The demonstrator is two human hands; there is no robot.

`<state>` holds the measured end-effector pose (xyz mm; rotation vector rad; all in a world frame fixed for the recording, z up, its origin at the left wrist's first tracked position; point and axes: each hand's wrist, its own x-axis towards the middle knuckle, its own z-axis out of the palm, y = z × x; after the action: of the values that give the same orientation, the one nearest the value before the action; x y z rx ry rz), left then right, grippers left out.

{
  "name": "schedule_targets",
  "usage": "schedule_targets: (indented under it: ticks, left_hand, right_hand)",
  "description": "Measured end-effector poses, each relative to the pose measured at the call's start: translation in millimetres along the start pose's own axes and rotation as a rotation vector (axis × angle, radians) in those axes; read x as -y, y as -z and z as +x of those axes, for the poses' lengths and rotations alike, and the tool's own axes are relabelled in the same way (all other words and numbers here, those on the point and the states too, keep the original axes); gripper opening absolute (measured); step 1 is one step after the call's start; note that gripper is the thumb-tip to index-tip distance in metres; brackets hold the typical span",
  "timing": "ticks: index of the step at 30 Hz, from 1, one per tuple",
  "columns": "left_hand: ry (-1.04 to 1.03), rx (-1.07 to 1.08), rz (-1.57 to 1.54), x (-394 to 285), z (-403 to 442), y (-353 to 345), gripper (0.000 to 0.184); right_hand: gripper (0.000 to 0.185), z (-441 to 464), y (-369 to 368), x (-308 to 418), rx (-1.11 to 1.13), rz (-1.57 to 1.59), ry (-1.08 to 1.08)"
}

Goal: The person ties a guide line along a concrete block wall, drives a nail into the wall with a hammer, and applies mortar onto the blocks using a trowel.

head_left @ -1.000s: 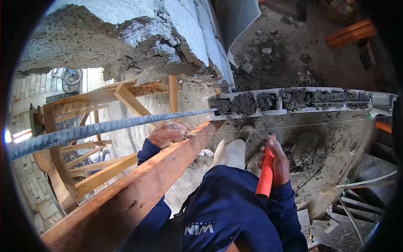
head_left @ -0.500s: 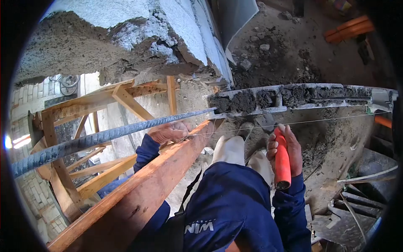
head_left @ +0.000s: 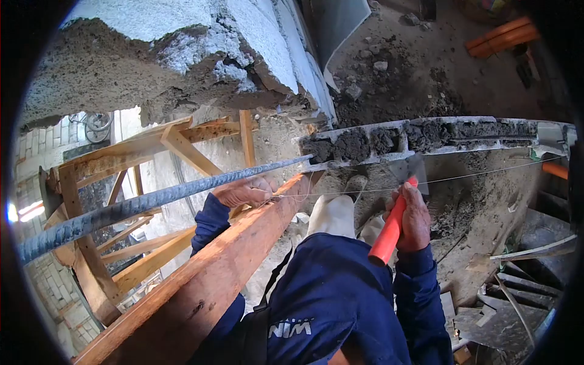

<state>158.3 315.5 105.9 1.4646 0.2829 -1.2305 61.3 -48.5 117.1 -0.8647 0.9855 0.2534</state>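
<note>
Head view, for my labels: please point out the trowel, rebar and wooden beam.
Trowel (head_left: 389, 232): head view, on its red handle.
Rebar (head_left: 152, 202): head view, around mid-length.
Wooden beam (head_left: 228, 267): head view, side face.

The left hand (head_left: 246, 191) has little room to shift, with the steel bar (head_left: 182, 187) slanting past one side and the timber beam (head_left: 219, 274) along the other. A string (head_left: 480, 175) stretches across just ahead of the right hand (head_left: 415, 220) and its red-handled tool (head_left: 392, 228), before the block wall (head_left: 426, 137). Rightward, there's open space over the ground (head_left: 465, 246) until the scrap boards (head_left: 502, 319).
</note>
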Motion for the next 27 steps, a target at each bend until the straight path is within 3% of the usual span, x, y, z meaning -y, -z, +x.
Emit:
schedule_targets:
  ticks: [6,9,15,21,27]
  left_hand:
    - [-0.025,-0.182,0.063,-19.0,-7.2,-6.5,0.029]
    - [-0.106,-0.113,0.33,-34.7,-7.3,-9.8,0.028]
    - [-0.165,0.224,0.76,-65.2,12.2,-19.8,0.021]
    - [-0.128,0.347,0.776,-67.1,22.4,-20.9,0.02]
    - [-0.072,0.27,0.624,-59.5,17.9,-21.5,0.021]
  right_hand:
    - [0.022,-3.0,-9.5,3.4,-0.059,-0.106,0.124]
    - [0.018,10.6,8.5,-9.6,0.014,-0.19,0.182]
    - [0.016,12.5,7.1,-9.4,0.025,-0.175,0.164]
    - [0.024,8.2,-1.7,-6.5,-0.019,-0.186,0.211]
    - [0.025,6.7,-2.6,-6.8,-0.003,-0.204,0.208]
